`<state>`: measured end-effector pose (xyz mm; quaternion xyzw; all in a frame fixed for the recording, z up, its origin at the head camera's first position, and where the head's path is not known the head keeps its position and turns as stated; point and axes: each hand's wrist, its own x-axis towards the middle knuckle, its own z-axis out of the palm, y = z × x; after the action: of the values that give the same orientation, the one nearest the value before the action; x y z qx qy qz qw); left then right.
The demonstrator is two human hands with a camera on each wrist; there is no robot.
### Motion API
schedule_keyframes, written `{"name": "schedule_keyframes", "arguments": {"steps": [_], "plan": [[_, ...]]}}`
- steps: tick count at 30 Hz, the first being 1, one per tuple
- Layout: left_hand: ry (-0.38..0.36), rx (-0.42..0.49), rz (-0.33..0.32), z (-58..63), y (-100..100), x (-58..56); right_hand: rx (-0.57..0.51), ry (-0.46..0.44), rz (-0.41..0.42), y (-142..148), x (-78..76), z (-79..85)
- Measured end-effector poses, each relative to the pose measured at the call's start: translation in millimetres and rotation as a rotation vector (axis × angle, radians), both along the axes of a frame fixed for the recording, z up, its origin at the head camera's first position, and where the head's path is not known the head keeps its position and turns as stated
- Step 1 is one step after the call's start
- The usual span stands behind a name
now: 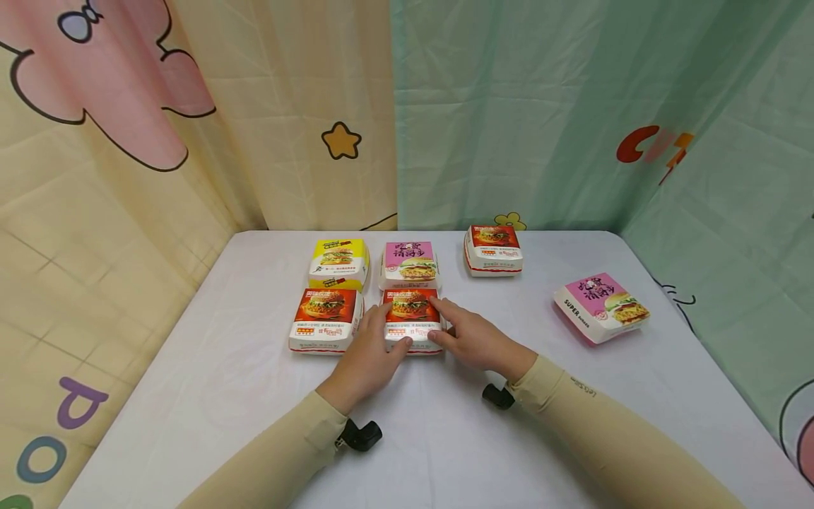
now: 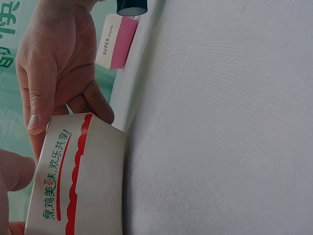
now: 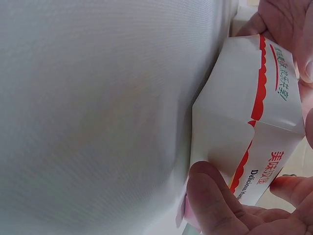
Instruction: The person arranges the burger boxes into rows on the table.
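A red-and-white burger box [image 1: 413, 326] with a burger picture on its lid sits on the table between my two hands. My left hand [image 1: 369, 355] holds its left side, thumb at the front corner. On the opposite side my right hand [image 1: 481, 341] grips it, fingers along the side and thumb over the top edge. The right wrist view shows those fingers [image 3: 210, 198] low on the box wall. Close to the left hand lies a matching red burger box [image 1: 326, 314]. Directly behind the held one is a purple burger box [image 1: 409, 260].
A yellow burger box [image 1: 339, 263] stands behind the left red one. Farther right are another red burger box [image 1: 494, 249] near the back edge and a purple one [image 1: 603, 305] turned at an angle. Curtains [image 1: 509, 106] hang behind the white table [image 1: 242, 318].
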<state>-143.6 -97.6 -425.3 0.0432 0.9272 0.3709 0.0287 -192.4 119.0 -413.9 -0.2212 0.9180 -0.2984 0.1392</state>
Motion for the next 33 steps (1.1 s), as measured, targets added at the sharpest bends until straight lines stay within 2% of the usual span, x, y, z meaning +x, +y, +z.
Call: {"name": "schedule_keyframes", "arguments": {"steps": [19, 27, 33], "plan": [[0.022, -0.015, 0.001, 1.5, 0, 0.3, -0.017, -0.017, 0.002, 1, 1.4, 1.7], [0.055, -0.059, 0.0, 6.4, 2, 6.3, 0.032, -0.007, -0.057, 5, 5.4, 8.7], [0.103, -0.086, 0.0, 15.2, 3, 13.2, 0.041, 0.019, -0.099, 15, 6.6, 17.7]]}}
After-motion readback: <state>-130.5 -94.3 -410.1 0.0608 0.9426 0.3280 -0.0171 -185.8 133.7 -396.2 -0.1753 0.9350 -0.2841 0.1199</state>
